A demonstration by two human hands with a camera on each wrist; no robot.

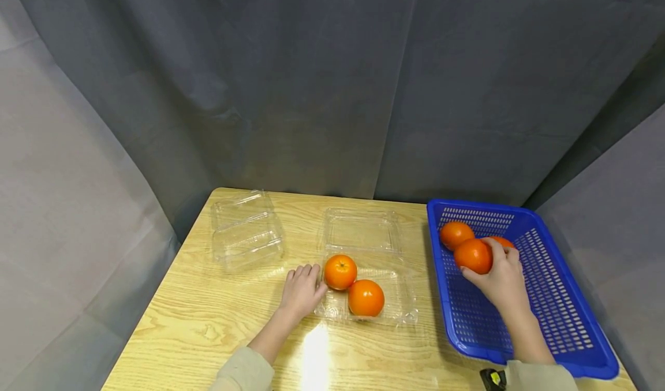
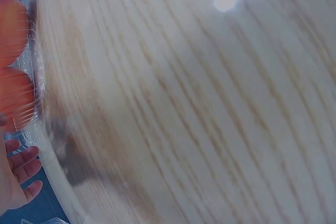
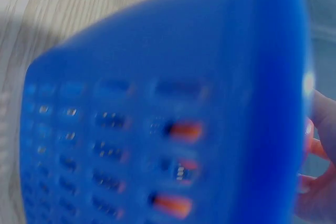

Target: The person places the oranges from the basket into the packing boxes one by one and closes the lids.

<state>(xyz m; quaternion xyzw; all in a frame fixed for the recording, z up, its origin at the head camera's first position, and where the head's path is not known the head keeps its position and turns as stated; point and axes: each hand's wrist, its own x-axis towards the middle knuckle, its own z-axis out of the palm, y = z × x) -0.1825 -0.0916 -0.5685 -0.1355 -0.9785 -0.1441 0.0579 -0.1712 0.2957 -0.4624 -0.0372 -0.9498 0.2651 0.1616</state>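
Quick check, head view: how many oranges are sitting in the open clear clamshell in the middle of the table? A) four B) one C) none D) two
D: two oranges lie in the open clamshell, next to the left hand; the others are in the blue basket, where the right hand grips one orange.

On the pale wooden table (image 1: 197, 321), the open clear plastic clamshell box (image 1: 363, 264) lies in front of me with two round oranges (image 1: 340, 272) in its near tray, and my left hand (image 1: 301, 291) rests on the table just left of that box. A second clear plastic clamshell box (image 1: 245, 229) sits well left of it and farther back. Right of the open box stands the blue perforated plastic basket (image 1: 550, 298), where my right hand (image 1: 500, 278) grips one round orange (image 1: 473, 256) beside two others (image 1: 456, 234).
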